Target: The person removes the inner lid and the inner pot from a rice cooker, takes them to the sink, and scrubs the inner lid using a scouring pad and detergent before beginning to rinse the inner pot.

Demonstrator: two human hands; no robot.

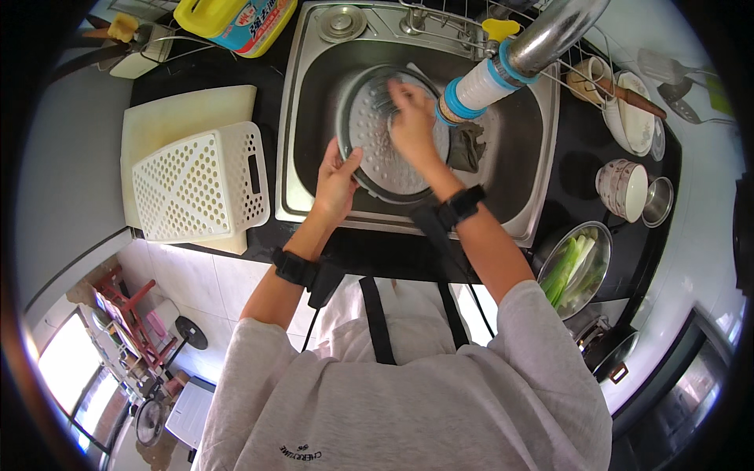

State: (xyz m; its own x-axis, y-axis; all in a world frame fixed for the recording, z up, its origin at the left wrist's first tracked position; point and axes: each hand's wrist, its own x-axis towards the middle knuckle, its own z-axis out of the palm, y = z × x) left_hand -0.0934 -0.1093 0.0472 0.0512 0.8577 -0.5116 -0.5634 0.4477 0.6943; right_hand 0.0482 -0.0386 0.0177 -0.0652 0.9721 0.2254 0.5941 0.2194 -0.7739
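A round pan-like piece (368,126) with a dark grey rim and a pale, dimpled inner face is tilted over the stainless steel sink (318,171). My left hand (337,183) grips its lower left rim, thumb on the inner side. My right hand (412,120) is over the inner face, fingers blurred by motion. Under those fingers shows a grey scrubber (384,101), perhaps steel wool, pressed to the dimpled surface. A dark, crumpled cloth (467,147) lies in the sink beside the rim on the right.
A tap with a white-and-blue filter nozzle (480,91) reaches over the sink close to my right hand. Left stand a white perforated basket (188,185) and a cutting board (188,106). Right are a patterned bowl (621,188) and a steel bowl (595,294) holding spring onions (568,265).
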